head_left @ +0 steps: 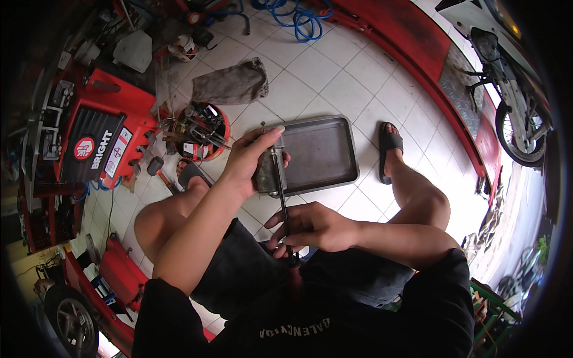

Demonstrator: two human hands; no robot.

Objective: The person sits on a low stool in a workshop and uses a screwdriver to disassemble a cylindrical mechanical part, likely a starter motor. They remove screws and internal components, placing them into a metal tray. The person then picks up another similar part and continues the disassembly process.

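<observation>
My left hand (253, 158) is closed around a dull grey-green metal part (267, 173), holding it above the left side of a shallow metal tray (353, 149). A long screwdriver (283, 206) with a thin dark shaft and a red handle runs from that part back toward my torso. Its far end meets the part beside my left fingers; how it engages is too small to tell. My right hand (319, 228) has its fingers loosely curled about the lower shaft, just ahead of the handle. The handle itself lies against my dark shirt.
A red bucket of tools (206, 134) stands left of the tray, near a hammer (158, 170). Beyond lies a grey cloth (230, 82) on the tiled floor. A red machine (98, 128) is at left, a blue hose (298, 21) far off, a motorcycle (507, 89) at right.
</observation>
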